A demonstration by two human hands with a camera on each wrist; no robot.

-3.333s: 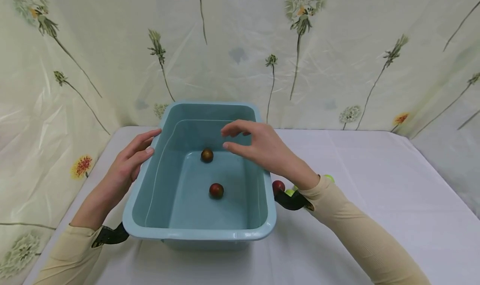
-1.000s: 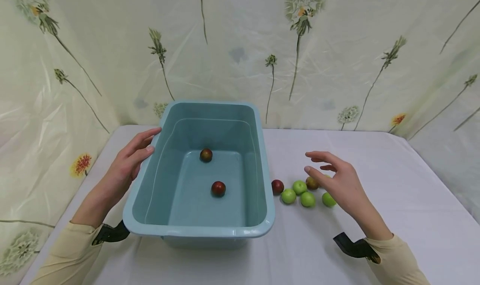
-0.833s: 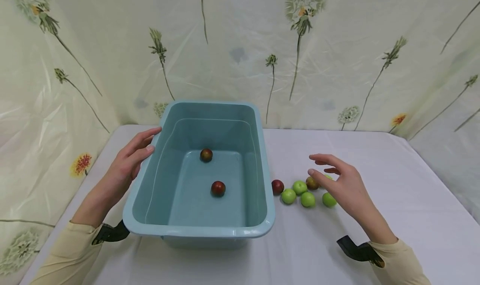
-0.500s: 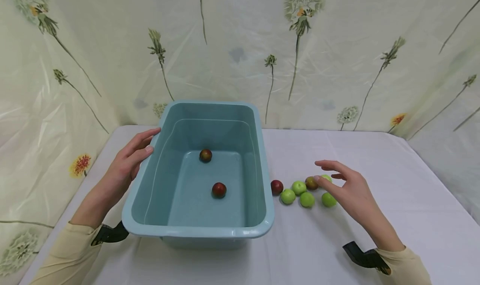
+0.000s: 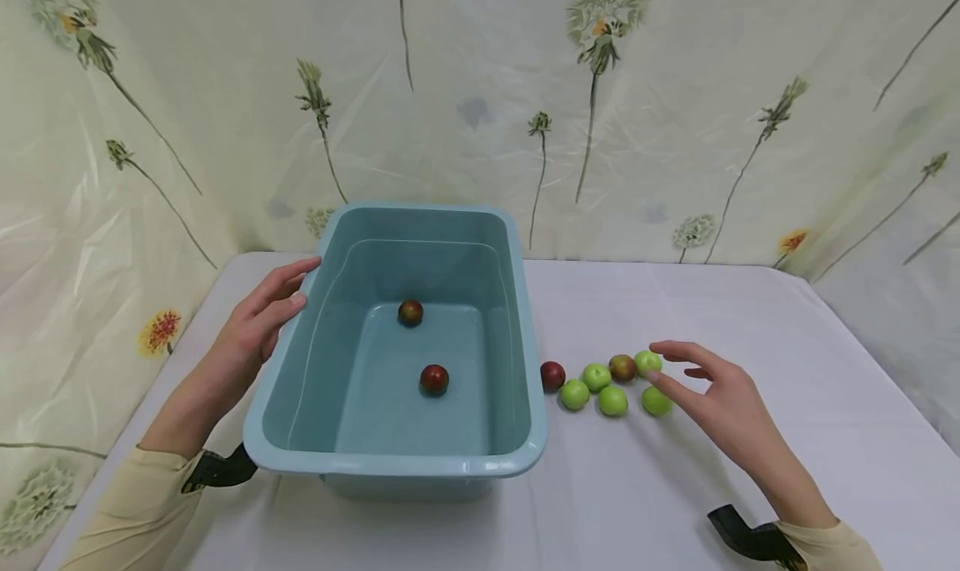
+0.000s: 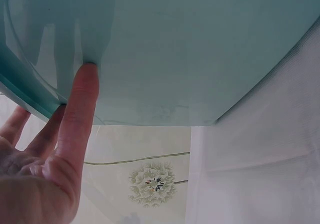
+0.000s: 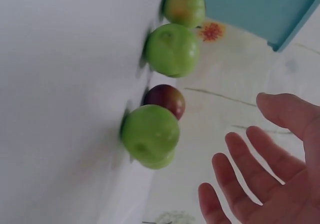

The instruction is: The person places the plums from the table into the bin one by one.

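A blue plastic tub (image 5: 397, 467) stands on the table with two dark red plums inside, one farther back (image 5: 410, 313) and one nearer (image 5: 434, 380). My left hand (image 5: 251, 329) rests against the tub's left side, fingertips at the rim; its thumb (image 6: 82, 98) touches the outer wall in the left wrist view. To the tub's right lie several round green plums (image 5: 612, 401) and two reddish ones, one dark (image 5: 552, 377) and one brownish (image 5: 622, 368). My right hand (image 5: 723, 396) hovers, fingers spread and holding nothing, close to the rightmost green plums (image 5: 648, 363).
White cloth (image 5: 750, 321) covers the table. A flower-printed sheet (image 5: 465, 96) hangs behind it and along the sides. The tub's high right wall stands between the loose plums and its inside.
My right hand has left the space over the tub and moved right, then toward the rightmost green plums. The nearer plum in the tub has shifted slightly. My left hand stays put.
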